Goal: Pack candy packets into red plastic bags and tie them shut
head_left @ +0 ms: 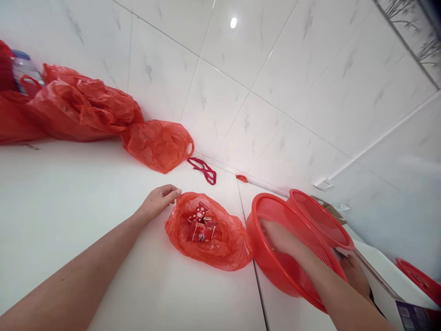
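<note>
My left hand (161, 200) pinches the left rim of a red plastic bag (234, 236), which stands with its mouth spread on the white table. Inside the bag lie small red packets (202, 231), one of them with white dots. Over on the right, my right hand (274, 233) reaches down into a red mesh basket (257, 248) that touches the bag's right side. Its fingers are mostly hidden, so what they hold does not show.
Behind the basket stands a second red basket (315, 214); another person's hand (354, 275) is beside it. Red plastic bags (86, 108) and a blue-capped bottle (25, 69) line the tiled wall. A dark red strap (205, 170) lies nearby. A seam (259, 294) crosses the tabletop.
</note>
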`<state>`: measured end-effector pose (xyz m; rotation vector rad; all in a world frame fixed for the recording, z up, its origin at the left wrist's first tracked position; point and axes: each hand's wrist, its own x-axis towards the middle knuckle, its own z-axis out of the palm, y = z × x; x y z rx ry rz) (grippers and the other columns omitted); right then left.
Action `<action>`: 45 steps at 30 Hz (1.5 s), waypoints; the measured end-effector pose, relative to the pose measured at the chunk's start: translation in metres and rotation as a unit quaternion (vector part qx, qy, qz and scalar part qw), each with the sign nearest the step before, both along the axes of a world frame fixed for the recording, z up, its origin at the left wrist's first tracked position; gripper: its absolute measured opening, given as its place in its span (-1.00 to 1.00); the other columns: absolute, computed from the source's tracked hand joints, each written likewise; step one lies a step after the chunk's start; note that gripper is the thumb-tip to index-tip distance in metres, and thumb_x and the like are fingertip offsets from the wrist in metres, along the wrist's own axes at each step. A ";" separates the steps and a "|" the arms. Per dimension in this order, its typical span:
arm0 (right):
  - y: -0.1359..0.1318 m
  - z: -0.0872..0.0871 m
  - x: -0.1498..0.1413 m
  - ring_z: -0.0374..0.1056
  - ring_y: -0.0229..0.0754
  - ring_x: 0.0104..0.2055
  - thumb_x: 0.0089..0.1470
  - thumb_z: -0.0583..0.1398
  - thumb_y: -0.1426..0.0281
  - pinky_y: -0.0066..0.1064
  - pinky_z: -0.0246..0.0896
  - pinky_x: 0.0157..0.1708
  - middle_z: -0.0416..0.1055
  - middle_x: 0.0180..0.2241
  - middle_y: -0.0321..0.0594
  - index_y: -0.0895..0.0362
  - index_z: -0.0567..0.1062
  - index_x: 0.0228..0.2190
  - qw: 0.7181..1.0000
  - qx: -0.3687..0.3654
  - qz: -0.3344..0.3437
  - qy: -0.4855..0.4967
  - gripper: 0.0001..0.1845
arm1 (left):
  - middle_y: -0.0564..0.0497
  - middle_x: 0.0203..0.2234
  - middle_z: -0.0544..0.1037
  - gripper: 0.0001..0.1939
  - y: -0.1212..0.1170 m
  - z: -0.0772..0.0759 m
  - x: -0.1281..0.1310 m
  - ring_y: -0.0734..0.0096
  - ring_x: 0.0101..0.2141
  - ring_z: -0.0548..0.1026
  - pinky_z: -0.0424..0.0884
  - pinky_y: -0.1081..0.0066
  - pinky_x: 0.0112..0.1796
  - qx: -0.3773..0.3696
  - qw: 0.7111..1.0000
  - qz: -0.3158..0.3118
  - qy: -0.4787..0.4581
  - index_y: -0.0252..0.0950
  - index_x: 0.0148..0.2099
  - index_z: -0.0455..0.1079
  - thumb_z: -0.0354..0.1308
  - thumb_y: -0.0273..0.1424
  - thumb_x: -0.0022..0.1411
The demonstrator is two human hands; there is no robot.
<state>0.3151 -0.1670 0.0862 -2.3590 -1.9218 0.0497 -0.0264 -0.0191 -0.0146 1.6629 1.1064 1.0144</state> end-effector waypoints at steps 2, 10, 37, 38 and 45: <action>0.003 0.014 -0.001 0.19 -0.30 -0.60 -0.02 0.04 0.42 -0.49 0.01 -0.62 0.34 -0.52 -0.34 0.05 0.30 -0.46 0.999 0.017 0.026 -0.023 -0.94 | 0.03 -0.46 0.49 -0.56 0.001 -0.001 0.000 0.31 -0.40 0.42 0.33 0.39 -0.39 -0.001 1.000 0.000 -0.001 -0.26 -0.33 0.39 -0.02 0.02 0.10; 0.009 0.041 -0.077 0.32 -0.25 -0.32 0.03 0.08 0.42 -0.46 0.13 -0.45 0.36 -0.24 -0.30 0.01 0.33 -0.22 0.976 0.119 0.163 -0.079 -0.79 | 0.01 -0.49 0.48 -0.56 0.004 -0.006 0.001 0.28 -0.40 0.43 0.34 0.36 -0.39 0.005 1.000 0.001 -0.015 -0.27 -0.33 0.40 0.00 0.00 0.07; -0.127 -0.173 -0.109 0.00 0.19 0.23 0.08 0.09 0.29 0.08 0.17 0.02 -0.19 0.28 -0.03 0.05 0.29 -0.01 0.940 0.327 0.029 0.091 -0.59 | 0.06 -0.55 0.39 -0.50 -0.004 -0.007 -0.003 0.45 -0.53 0.31 0.28 0.44 -0.47 -0.002 0.997 0.038 -0.073 -0.29 -0.25 0.39 -0.09 0.04 0.14; -0.129 -0.172 -0.109 0.00 0.19 0.23 0.09 0.08 0.28 0.07 0.16 0.03 -0.19 0.28 -0.03 0.05 0.27 0.02 0.940 0.326 0.014 0.102 -0.56 | 0.04 -0.54 0.39 -0.49 -0.006 -0.008 -0.004 0.45 -0.53 0.31 0.29 0.44 -0.47 -0.001 0.996 0.043 -0.083 -0.30 -0.23 0.38 -0.11 0.04 0.16; -0.116 -0.140 -0.111 -0.04 0.11 0.26 0.12 0.06 0.22 -0.01 0.12 0.08 -0.17 0.29 -0.13 -0.01 0.20 0.14 0.930 0.297 -0.043 0.210 -0.46 | -0.07 -0.25 0.42 -0.48 -0.044 -0.017 -0.003 0.30 -0.25 0.41 0.37 0.32 -0.28 0.043 0.989 0.054 -0.130 -0.25 0.06 0.20 -0.10 -0.03 0.19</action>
